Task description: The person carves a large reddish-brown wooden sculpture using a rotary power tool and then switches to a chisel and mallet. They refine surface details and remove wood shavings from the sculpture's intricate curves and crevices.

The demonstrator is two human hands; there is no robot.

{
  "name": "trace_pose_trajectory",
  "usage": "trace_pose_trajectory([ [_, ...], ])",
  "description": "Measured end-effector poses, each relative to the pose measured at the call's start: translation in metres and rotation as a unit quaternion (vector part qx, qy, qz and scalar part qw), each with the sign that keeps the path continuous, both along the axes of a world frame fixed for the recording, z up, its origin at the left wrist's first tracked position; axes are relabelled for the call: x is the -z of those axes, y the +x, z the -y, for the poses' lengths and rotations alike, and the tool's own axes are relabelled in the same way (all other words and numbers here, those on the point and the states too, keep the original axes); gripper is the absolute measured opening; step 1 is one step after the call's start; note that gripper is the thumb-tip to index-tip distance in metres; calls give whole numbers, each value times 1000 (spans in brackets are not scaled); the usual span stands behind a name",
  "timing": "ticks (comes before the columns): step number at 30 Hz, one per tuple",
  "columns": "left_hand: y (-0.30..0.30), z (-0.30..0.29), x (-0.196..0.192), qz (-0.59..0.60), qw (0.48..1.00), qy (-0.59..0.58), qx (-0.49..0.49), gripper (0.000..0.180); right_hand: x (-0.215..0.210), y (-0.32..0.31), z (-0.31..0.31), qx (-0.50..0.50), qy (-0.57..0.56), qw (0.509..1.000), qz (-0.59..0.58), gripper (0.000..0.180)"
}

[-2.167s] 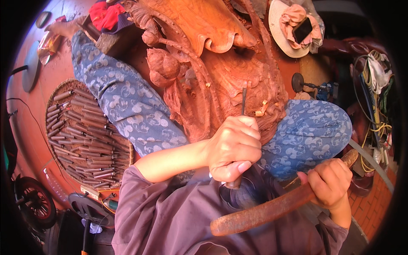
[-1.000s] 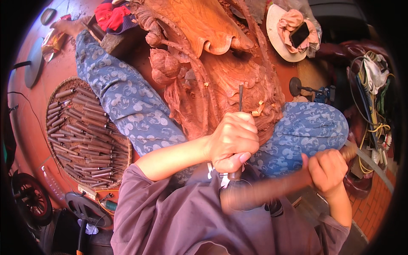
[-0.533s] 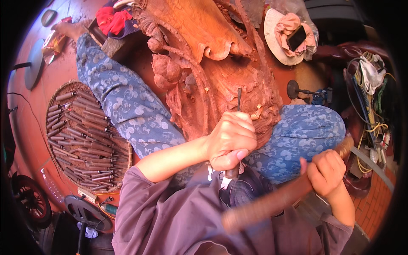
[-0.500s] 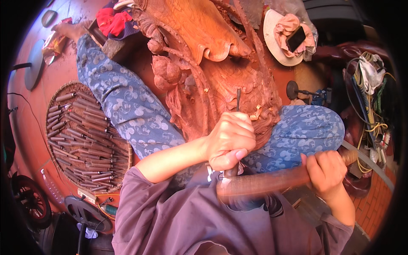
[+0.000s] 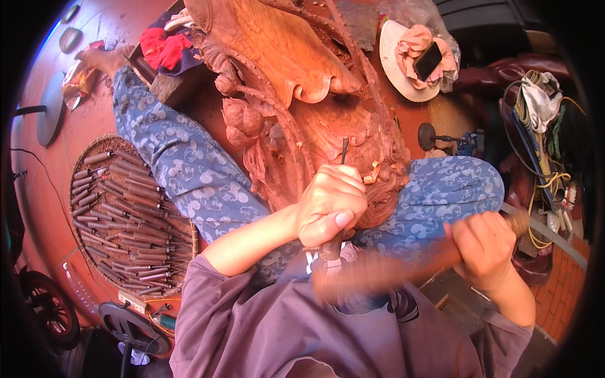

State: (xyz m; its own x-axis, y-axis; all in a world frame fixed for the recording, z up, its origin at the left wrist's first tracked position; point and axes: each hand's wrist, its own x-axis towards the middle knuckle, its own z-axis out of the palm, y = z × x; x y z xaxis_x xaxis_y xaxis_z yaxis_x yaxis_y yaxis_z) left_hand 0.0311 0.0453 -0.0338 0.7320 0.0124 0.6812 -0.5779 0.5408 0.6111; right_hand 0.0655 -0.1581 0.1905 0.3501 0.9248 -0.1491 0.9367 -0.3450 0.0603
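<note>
My left hand (image 5: 332,206) is wrapped round the handle of a carving chisel (image 5: 344,151), whose thin dark blade reaches toward the carved wood. In my right hand (image 5: 484,249) is a wooden mallet (image 5: 391,271), gripped near its end. The mallet is blurred by motion, and its head is at the butt of the chisel handle; whether they touch I cannot tell. Between my legs lies a large reddish wood carving (image 5: 353,126) with buds, stems and a smooth wavy leaf (image 5: 283,44). Pale wood shavings (image 5: 373,172) lie on it near the blade.
A round woven tray (image 5: 79,170) full of chisels stands left of my leg. Beyond the carving on the right are a white hat (image 5: 394,63) and a phone (image 5: 428,61). Cords and a cloth (image 5: 542,107) hang at far right. A power strip (image 5: 132,301) lies lower left.
The mallet head has shifted slightly left and is more blurred. My left hand and the chisel appear a little further left and lower, as the whole view has shifted somewhat.
</note>
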Motion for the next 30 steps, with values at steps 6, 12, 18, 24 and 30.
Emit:
trace_pose_trajectory([
  [6,4,0,0,17,999,8,-37,37,2,0,1,-12,25,999,-32,20],
  [12,-24,2,-25,57,974,193,-100,47,1,-9,-1,-10,-5,1000,-14,27],
  [18,-31,14,-56,63,947,277,-149,35,-8,-17,5,-16,17,999,-41,31],
  [24,-39,19,-44,-11,976,195,-91,23,4,-25,9,-29,2,999,-45,26],
  [30,-46,28,0,-45,988,41,-144,28,11,-24,3,-31,-18,998,-54,24],
])
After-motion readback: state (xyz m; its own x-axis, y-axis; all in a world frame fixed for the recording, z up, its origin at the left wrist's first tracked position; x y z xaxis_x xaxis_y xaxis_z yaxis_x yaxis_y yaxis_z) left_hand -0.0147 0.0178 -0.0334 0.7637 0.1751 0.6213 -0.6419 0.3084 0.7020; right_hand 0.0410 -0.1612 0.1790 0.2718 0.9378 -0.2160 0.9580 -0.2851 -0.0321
